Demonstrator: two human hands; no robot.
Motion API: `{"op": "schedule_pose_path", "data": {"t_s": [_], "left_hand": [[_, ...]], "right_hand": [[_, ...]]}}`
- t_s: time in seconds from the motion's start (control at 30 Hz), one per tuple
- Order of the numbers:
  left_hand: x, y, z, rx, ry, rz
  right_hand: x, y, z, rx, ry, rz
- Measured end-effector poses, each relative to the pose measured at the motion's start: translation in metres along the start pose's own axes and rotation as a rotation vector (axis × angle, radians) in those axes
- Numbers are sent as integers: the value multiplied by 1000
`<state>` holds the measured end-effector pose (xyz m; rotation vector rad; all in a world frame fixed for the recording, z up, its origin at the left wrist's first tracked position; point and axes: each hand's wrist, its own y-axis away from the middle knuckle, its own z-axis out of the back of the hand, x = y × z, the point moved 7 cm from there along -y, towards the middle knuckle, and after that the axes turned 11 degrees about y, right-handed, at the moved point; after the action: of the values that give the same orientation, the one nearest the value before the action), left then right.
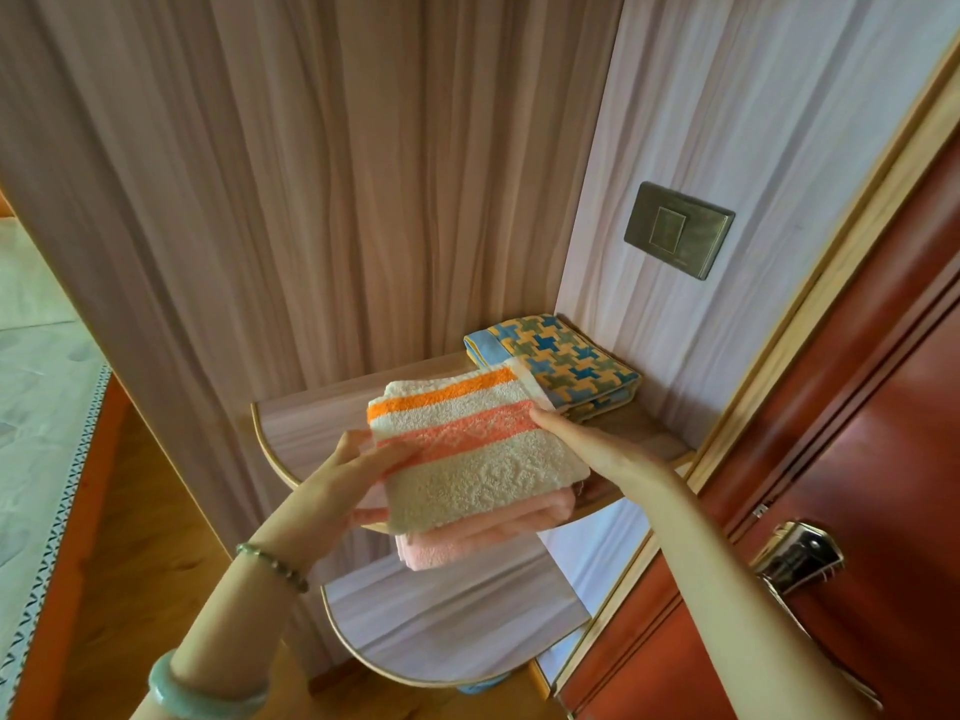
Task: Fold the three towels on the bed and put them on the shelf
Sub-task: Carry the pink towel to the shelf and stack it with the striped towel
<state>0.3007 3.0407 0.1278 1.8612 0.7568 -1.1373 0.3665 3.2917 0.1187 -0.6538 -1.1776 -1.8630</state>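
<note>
A folded blue-and-yellow patterned towel (561, 361) lies at the back of the rounded corner shelf (301, 423). I hold two stacked folded towels over the shelf's front edge: a cream towel with orange and pink stripes (467, 449) on top and a plain pink towel (467, 537) beneath. My left hand (343, 485) grips the stack's left side, thumb on top and fingers underneath. My right hand (587, 449) holds the right side, thumb on the striped towel and fingers hidden under the stack.
A second rounded shelf (441, 621) sits below the first. A wood-grain panel (311, 200) stands on the left and behind. A metal switch plate (678, 230) is on the right wall. A red door with a metal handle (795, 558) stands at right, the bed edge (41, 459) at left.
</note>
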Motion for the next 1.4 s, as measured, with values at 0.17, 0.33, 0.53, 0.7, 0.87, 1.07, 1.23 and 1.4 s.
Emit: {"op": "schedule_pose_path", "data": {"t_s": [0.17,0.33,0.53,0.7,0.87,1.07,1.23,1.4], "left_hand": [[6,-4,0,8,177,108],[-5,4,-9,92,374,175],[-49,-13,-34,137,460,14],[-87,-72,-76,119,460,-165],[-80,-125,-126,23,429,-138],[-27,-161,-148,-107,433,-86],[-19,-167,-134,-150,314,-91],[-19,-163,-118,-251,148,22]], "right_hand": [[5,3,-16,130,-218,-2],[41,30,-24,130,-346,113],[81,39,12,48,-469,198],[95,22,77,-142,-648,222],[73,-4,127,-540,-777,125],[40,-8,124,-830,-780,-44],[20,-13,111,-799,-711,-92],[6,-17,103,-758,-699,-151]]}}
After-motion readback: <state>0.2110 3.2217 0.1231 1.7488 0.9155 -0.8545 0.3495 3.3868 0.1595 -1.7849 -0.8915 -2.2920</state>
